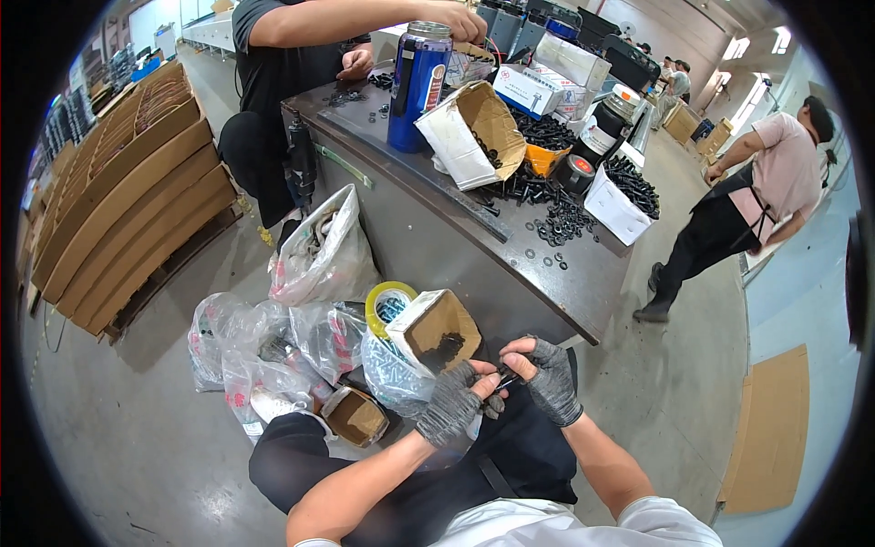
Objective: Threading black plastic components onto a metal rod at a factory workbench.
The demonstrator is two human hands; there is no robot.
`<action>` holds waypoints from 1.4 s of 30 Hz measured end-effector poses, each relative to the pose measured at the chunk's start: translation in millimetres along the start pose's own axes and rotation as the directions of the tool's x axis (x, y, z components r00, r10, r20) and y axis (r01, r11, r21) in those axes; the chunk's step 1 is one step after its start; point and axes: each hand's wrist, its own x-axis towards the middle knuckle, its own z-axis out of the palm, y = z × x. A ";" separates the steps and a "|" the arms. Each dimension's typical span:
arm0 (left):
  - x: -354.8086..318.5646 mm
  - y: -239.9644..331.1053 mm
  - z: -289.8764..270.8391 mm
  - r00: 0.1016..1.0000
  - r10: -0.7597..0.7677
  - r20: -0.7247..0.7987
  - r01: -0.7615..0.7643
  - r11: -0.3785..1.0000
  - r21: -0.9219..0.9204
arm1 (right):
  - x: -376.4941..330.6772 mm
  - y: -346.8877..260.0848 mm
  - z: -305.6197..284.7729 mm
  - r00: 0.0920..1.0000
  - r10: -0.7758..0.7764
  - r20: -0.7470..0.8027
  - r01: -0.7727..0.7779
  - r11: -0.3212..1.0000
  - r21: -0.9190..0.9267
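Observation:
My left hand, in a grey fingerless glove, pinches a small black bolt above my lap. My right hand, gloved the same way, meets it there with thumb and fingers closed on the bolt's other end. The fingers cover most of the piece, so its full shape is hidden. Just left of my hands, an open carton holds some small dark parts. Clear bags of screws lie against that carton, with a roll of yellow tape on top.
Ahead stands a metal table bearing loose black bolts and washers, a blue bottle and boxes. A co-worker's hand reaches over it. Stacked cardboard rises at left. Plastic bags and a small box sit nearby. Another person walks at right.

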 end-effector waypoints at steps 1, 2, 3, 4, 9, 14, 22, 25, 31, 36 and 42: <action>1.9 -1.1 -2.8 1.000 0.001 0.004 -0.001 1.000 -0.015 | 0.9 -0.1 3.4 1.000 -0.006 -0.006 0.006 1.000 -0.003; 2.7 -1.6 -5.0 1.000 0.002 0.009 -0.002 1.000 -0.030 | 1.9 2.0 5.0 1.000 -0.005 -0.001 0.005 1.000 -0.001; 2.5 -2.3 -5.0 1.000 0.002 0.004 -0.002 1.000 -0.031 | 2.9 5.2 6.2 0.986 -0.163 -0.042 0.160 0.985 -0.063; 0.8 -1.4 -1.5 1.000 0.020 -0.007 -0.020 0.999 -0.028 | 2.5 4.7 6.7 0.945 -0.320 -0.073 0.309 0.942 -0.132; -2.2 1.9 -1.8 0.999 -0.009 0.040 0.012 0.997 -0.077 | 2.0 -16.6 -10.2 0.999 0.002 -0.032 -0.003 1.000 -0.022; -0.4 -13.3 -4.1 0.995 0.081 0.060 -0.087 0.990 0.113 | 4.0 -38.0 -5.2 0.922 -0.319 0.218 0.382 0.838 -0.389; 3.7 -16.7 0.3 0.977 0.069 0.201 -0.069 0.998 -0.007 | 30.5 -56.7 3.5 0.830 -0.134 0.541 0.522 0.526 -0.671; 5.1 -40.2 -4.3 0.981 0.012 0.192 -0.013 1.000 0.004 | 33.3 -55.5 4.8 0.776 0.050 0.629 0.461 0.636 -0.619; 0.1 -34.9 -12.0 0.989 0.037 0.142 -0.032 0.999 -0.041 | 34.7 -24.1 4.6 0.681 -0.102 0.725 0.690 0.424 -0.587; -3.9 -30.7 -5.3 0.991 -0.074 0.108 0.075 0.997 -0.006 | 31.4 -19.0 -6.1 0.671 -0.041 0.740 0.647 0.519 -0.558; 4.1 -9.5 6.6 0.998 -0.068 0.005 0.068 0.997 -0.025 | 28.5 -34.9 -43.2 0.911 -0.306 0.275 0.389 0.859 -0.332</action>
